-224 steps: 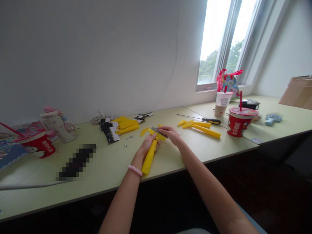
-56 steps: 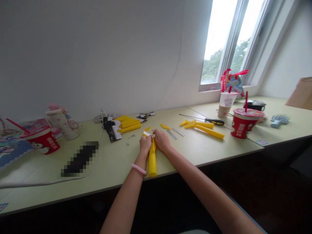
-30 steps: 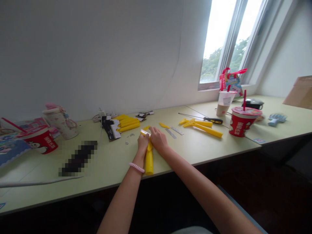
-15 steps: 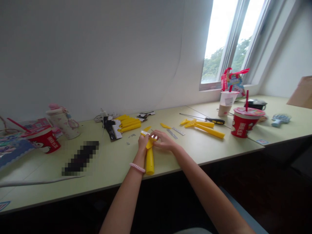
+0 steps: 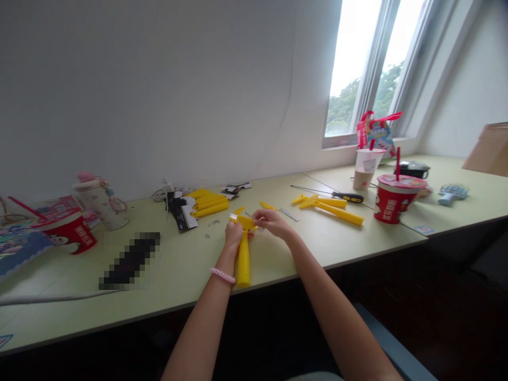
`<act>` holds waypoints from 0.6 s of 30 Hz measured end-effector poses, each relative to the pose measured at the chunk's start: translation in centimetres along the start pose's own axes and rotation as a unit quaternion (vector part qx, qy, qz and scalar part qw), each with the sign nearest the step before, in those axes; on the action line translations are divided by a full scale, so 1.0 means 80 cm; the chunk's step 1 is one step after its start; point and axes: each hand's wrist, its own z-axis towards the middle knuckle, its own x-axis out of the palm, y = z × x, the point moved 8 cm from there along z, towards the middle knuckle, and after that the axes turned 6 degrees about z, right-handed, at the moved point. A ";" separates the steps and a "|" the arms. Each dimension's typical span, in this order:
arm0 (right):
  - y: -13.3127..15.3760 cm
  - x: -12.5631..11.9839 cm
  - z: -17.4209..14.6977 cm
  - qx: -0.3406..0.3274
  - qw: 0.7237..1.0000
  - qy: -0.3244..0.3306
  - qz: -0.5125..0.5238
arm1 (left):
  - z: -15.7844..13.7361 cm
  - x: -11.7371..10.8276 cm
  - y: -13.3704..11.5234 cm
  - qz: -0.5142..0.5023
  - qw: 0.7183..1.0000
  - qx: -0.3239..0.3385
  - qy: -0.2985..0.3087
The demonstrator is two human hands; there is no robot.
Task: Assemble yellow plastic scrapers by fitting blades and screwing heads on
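Note:
A yellow plastic scraper (image 5: 243,259) lies handle toward me near the table's front edge. My left hand (image 5: 233,233) is closed around the left side of its wide head, where a shiny metal edge shows. At the right end of the head, my right hand (image 5: 273,222) has its fingers pinched together; what is between them is too small to make out. Just beyond the hands lie a yellow blade cover (image 5: 269,205) and a flat metal blade (image 5: 289,214). Small screws (image 5: 214,222) are scattered left of my left hand.
Two yellow scrapers (image 5: 333,210) and a long screwdriver (image 5: 345,197) lie to the right. Several yellow handles (image 5: 210,202) sit on black packaging (image 5: 181,211) at the back. Red cups (image 5: 399,201), a clear cup (image 5: 367,169) and a white bottle (image 5: 101,201) stand farther out.
My right hand has drawn back slightly to the right and its fingers have come together, uncovering more of the scraper head. My left hand stays on the head.

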 end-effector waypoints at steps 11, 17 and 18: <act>-0.037 -0.020 0.001 0.086 0.985 -0.147 0.000 | -0.002 0.021 -0.004 -0.047 0.995 -0.010 0.085; -0.030 -0.013 -0.002 0.088 0.986 -0.140 0.013 | -0.001 0.018 -0.007 -0.057 0.995 -0.002 0.078; -0.030 -0.009 -0.002 0.098 0.986 -0.130 0.043 | -0.001 0.018 -0.008 -0.069 0.994 0.003 0.081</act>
